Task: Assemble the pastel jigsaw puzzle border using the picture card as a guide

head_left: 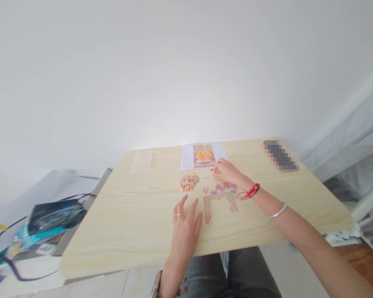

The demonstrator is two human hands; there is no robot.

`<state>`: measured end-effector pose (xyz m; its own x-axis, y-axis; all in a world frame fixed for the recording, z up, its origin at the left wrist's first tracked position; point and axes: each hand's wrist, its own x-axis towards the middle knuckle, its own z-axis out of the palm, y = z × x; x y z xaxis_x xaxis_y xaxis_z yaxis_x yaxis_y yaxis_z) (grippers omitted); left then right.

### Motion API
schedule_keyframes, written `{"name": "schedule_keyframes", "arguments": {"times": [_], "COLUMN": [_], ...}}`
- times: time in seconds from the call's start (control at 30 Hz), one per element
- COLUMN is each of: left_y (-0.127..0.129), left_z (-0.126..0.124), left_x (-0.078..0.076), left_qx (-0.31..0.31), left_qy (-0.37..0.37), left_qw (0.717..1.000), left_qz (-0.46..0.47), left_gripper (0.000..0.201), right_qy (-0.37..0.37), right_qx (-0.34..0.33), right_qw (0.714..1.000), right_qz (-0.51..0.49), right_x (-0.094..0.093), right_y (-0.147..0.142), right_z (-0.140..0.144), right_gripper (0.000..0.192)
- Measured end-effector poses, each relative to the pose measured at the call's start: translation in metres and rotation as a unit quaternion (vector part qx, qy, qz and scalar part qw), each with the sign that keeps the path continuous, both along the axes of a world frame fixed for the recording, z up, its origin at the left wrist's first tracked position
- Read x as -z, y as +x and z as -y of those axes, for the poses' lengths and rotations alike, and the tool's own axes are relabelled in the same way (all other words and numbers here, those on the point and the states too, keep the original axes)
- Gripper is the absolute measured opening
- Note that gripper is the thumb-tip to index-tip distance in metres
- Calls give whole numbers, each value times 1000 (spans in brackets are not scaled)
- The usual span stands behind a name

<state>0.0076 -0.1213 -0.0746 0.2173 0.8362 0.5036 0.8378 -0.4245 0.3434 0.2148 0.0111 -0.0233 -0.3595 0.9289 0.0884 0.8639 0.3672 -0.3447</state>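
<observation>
My left hand (185,225) rests on the table with its fingers apart and nothing in them, left of a partly joined jigsaw puzzle (207,207). That puzzle forms a pinkish frame along its left side, top and upper right. Farther back, my right hand (225,169) pinches a small puzzle piece (211,170) near the lower edge of a reference picture (204,156) printed on white paper. Loose pink and purple pieces (229,187) lie just above the joined part, below my right wrist. A heap of mixed puzzle pieces (188,182) sits left of them.
A phone (279,155), blurred out, lies at the table's back right. A pale translucent sheet (142,161) is at the back left. The wooden table (127,231) meets a white wall. Beyond its left edge are a dark bag (57,215) and other items.
</observation>
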Motion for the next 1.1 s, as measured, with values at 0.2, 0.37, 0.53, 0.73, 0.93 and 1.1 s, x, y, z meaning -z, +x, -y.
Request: {"name": "schedule_keyframes", "arguments": {"times": [0.2,0.37,0.53,0.73,0.93,1.1], "left_y": [0,6,7,3,4,7], "left_z": [0,2,6,8,6,7], "left_x": [1,-5,-7,-6,-9,-9], "left_qx": [9,17,17,12,16,18], "left_qy": [-2,-10,-23,-23,-26,-35], "left_qw": [1000,1000,1000,1000,999,999], "left_qz": [4,-1,-4,-17,-21,-20], "left_gripper": [33,31,31,28,27,26], "right_qy": [-32,-41,-17,45,48,37], "right_qx": [-39,-58,-74,-130,-245,-259], "right_qw": [999,997,996,990,968,964], "right_qz": [-18,23,38,2,35,57], "right_x": [-2,-1,-2,-11,-7,-2], "right_y": [5,5,4,8,8,12], "right_z": [26,40,40,54,94,116], "right_gripper": [3,7,9,9,9,12]}}
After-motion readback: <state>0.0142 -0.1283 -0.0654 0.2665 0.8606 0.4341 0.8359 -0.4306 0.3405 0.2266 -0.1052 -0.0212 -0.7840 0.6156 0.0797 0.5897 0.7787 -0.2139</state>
